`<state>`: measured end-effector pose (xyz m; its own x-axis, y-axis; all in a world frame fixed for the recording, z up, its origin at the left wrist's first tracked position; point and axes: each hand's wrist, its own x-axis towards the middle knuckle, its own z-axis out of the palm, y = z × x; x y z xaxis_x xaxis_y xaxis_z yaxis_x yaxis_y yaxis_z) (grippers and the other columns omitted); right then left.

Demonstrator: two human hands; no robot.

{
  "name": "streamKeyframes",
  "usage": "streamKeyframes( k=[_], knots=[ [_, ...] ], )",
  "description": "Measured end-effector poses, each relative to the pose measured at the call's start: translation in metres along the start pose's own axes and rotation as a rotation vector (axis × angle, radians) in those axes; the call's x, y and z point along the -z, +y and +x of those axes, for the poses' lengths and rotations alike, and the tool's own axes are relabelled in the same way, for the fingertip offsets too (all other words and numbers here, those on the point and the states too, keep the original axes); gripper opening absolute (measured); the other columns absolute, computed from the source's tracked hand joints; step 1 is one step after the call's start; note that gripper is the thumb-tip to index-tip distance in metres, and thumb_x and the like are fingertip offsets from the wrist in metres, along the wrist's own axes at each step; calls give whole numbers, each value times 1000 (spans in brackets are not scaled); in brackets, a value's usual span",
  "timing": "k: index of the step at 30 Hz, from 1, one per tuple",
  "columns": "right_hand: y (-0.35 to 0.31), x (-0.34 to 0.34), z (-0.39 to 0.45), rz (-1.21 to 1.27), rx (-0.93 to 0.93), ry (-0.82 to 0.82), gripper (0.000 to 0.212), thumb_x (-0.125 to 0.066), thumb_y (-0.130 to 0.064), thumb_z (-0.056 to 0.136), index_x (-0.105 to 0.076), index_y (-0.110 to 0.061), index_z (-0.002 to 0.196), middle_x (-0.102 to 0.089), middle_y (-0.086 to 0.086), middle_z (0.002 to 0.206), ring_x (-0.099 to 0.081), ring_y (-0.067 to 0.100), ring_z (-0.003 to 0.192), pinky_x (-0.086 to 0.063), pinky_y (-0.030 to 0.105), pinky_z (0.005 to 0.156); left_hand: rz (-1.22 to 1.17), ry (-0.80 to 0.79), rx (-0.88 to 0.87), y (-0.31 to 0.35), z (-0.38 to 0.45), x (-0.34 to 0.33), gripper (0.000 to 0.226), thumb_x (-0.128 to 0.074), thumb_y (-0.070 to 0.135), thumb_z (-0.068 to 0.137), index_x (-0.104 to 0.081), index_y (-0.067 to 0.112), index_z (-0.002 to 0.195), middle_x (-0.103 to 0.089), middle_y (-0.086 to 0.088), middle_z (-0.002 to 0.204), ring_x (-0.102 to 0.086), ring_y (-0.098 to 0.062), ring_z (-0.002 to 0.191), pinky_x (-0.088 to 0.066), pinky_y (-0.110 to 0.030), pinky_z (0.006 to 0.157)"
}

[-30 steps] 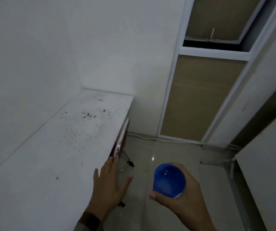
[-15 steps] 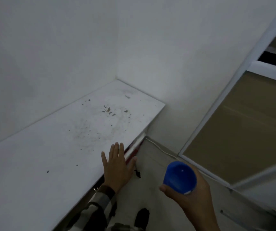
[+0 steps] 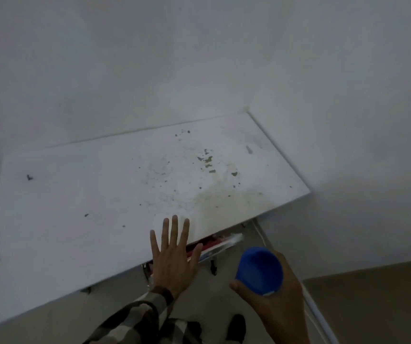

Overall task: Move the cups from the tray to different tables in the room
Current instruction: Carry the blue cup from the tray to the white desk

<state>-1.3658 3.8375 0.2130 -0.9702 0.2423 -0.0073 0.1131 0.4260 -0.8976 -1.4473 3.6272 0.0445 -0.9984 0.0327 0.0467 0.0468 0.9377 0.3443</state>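
A white table (image 3: 100,207) fills the left and centre of the head view, pushed into the corner of two plain white walls (image 3: 199,58). Its top is scuffed, with a small dark mark toward the left and a scatter of chipped, brownish flecks (image 3: 208,160) toward the right end. Nothing stands on it.

At the table's near edge, the left hand (image 3: 172,256) is spread flat, fingers apart and pointing away from the person, holding nothing. The fingers overlap the tabletop's edge while the palm lies in front of it; whether it presses on the surface cannot be told. A checked sleeve (image 3: 137,319) runs down from the wrist to the bottom of the frame. Just beyond the thumb, a red and white part (image 3: 214,244) shows beneath the tabletop.

Further right, the right hand (image 3: 273,294) is closed around a blue cup (image 3: 259,269), thumb on its near side and fingers wrapped behind it. The cup is held in the air in front of the table's right end, over the pale floor (image 3: 224,306), tilted so its rounded blue side faces the camera. A dark shoe (image 3: 236,328) shows below, between the two arms.
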Motion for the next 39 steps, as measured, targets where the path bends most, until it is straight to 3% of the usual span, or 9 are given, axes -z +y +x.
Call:
streamKeyframes(
  k=[3,6,9,12,15,22,30,35,39],
  knots=[
    [17,-8,39,-1,33,-149,79,-102,-53,47,-65,-59,115,-69,-36,115,-66,-12,105,-58,13,79,18,32,36,3,1,-4,83,-38,69,101,-12,30,169,-4,-6,179,-3,-29,166,-5,-65,130],
    [30,-13,77,-4,34,-320,81,-105,-37,53,-67,-37,125,-73,-26,117,-67,-4,110,-61,32,92,26,62,71,6,0,-6,83,-43,67,101,-16,28,169,-6,-6,179,-6,-28,165,-11,-65,130],
    [40,-19,114,-11,69,-440,85,-104,-27,57,-64,-20,132,-72,-11,124,-65,0,115,-57,41,103,46,64,99,8,0,-6,82,-42,65,100,-18,27,169,-6,-6,179,-7,-29,165,-13,-65,129],
    [51,-28,150,33,110,-498,84,-101,-37,54,-63,-30,128,-70,-15,122,-64,-3,113,-58,23,95,65,73,128,10,1,-8,84,-46,64,99,-20,26,169,-8,-7,179,-9,-30,165,-15,-65,129],
    [57,-48,185,86,108,-500,81,-98,-46,55,-61,-38,126,-66,-28,122,-62,-7,114,-53,7,85,75,87,136,10,-1,-8,86,-47,64,97,-22,25,168,-10,-7,179,-11,-31,165,-12,-64,130],
    [91,-142,269,96,99,-520,83,-96,-61,56,-59,-42,128,-66,-25,124,-63,-1,116,-54,12,92,100,111,168,9,1,-16,89,-49,67,94,-25,24,168,-13,-6,178,-13,-31,165,-10,-61,131],
    [114,-248,310,113,15,-534,86,-102,-24,63,-58,-23,137,-65,2,133,-64,24,119,-58,42,104,70,174,178,9,0,-17,87,-54,67,92,-36,21,164,-20,-7,177,-18,-32,163,-12,-62,131],
    [103,-280,320,162,-8,-480,87,-101,-20,64,-56,-22,139,-63,3,134,-63,26,120,-59,34,98,57,187,185,8,1,-16,86,-59,67,90,-44,18,160,-24,-8,176,-21,-33,163,-17,-65,129],
    [98,-286,320,169,-28,-473,86,-100,-19,67,-55,-19,139,-63,5,135,-63,28,118,-59,42,101,55,182,177,8,0,-15,87,-60,67,89,-45,17,159,-26,-9,175,-22,-33,162,-20,-67,127]
  ],
)
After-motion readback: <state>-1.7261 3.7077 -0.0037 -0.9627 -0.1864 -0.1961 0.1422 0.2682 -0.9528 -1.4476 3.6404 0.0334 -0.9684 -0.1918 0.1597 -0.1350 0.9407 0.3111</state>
